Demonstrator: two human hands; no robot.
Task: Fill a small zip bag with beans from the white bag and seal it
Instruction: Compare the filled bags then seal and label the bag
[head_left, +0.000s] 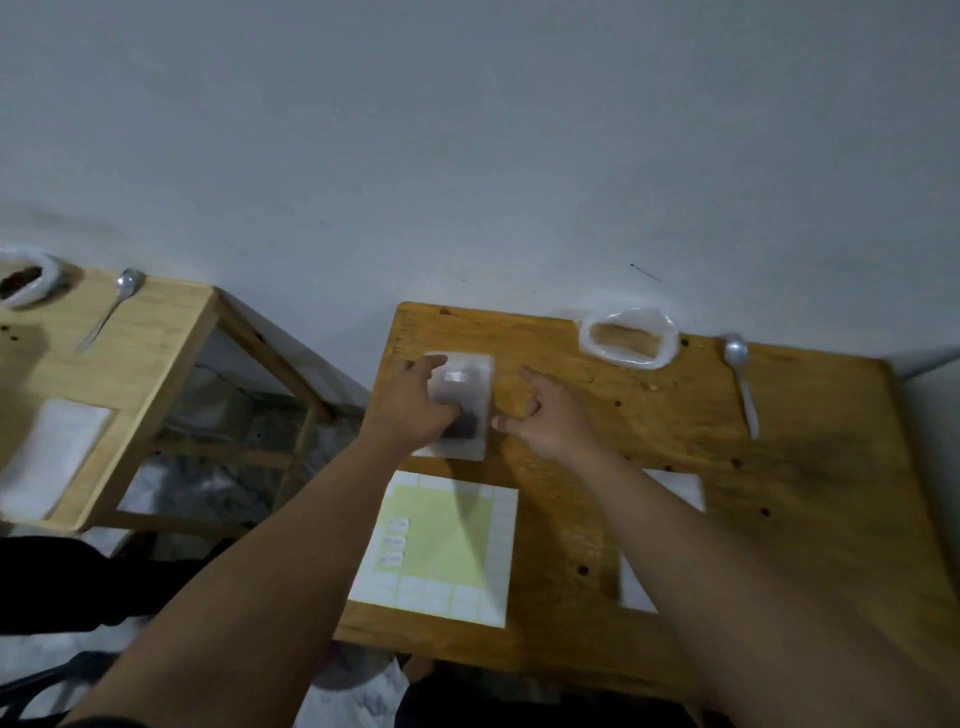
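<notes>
Two hands at the small zip bag (479, 396): left hand (410, 410) rests on it, grip unclear, right hand (545, 422) just beside, fingers (531, 375) spread, empty; a half-pressed seal could spill beans (464, 429).

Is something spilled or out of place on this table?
Several small dark spots lie scattered on the wooden table, right of the small zip bag. They may be spilled beans or knots in the wood; too blurred to tell. Nothing else stands out.

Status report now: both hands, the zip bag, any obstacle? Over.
Left hand on small zip bag, grip unclear. Right hand free beside it. Beans inside. White bag, spoon stand clear.
</notes>
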